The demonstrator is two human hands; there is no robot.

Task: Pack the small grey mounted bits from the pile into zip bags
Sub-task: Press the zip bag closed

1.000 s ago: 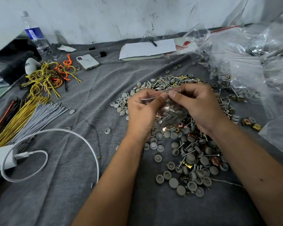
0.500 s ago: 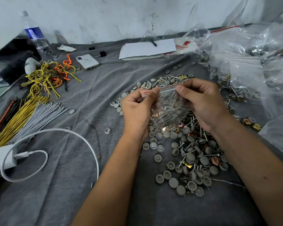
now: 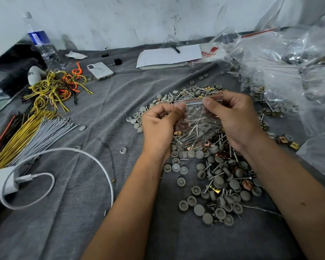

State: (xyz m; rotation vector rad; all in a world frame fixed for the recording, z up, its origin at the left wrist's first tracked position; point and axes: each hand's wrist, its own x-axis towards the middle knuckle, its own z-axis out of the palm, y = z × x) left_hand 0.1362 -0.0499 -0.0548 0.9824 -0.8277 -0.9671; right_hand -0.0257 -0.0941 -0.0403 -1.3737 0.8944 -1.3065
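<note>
A small clear zip bag (image 3: pixel 197 119) with a red strip along its top hangs between my hands above the pile. Thin metal shanks and a few coppery clips show through it. My left hand (image 3: pixel 159 126) pinches the bag's top left corner. My right hand (image 3: pixel 233 117) pinches the zip strip near its top right end. The pile of small grey mounted bits (image 3: pixel 219 181), mixed with screws and clips, spreads on the grey cloth under and around my hands.
A heap of clear plastic bags (image 3: pixel 293 68) fills the right. Bundles of yellow, grey and orange wires (image 3: pixel 30 132) lie at left, with a white charger and cable (image 3: pixel 68 152). A phone (image 3: pixel 100 70), water bottle (image 3: pixel 42 45) and notepad (image 3: pixel 169 56) sit further back.
My hands have drawn apart along the bag's zip strip, the right one sliding right and the left one slightly left. The bag now hangs stretched wider between them.
</note>
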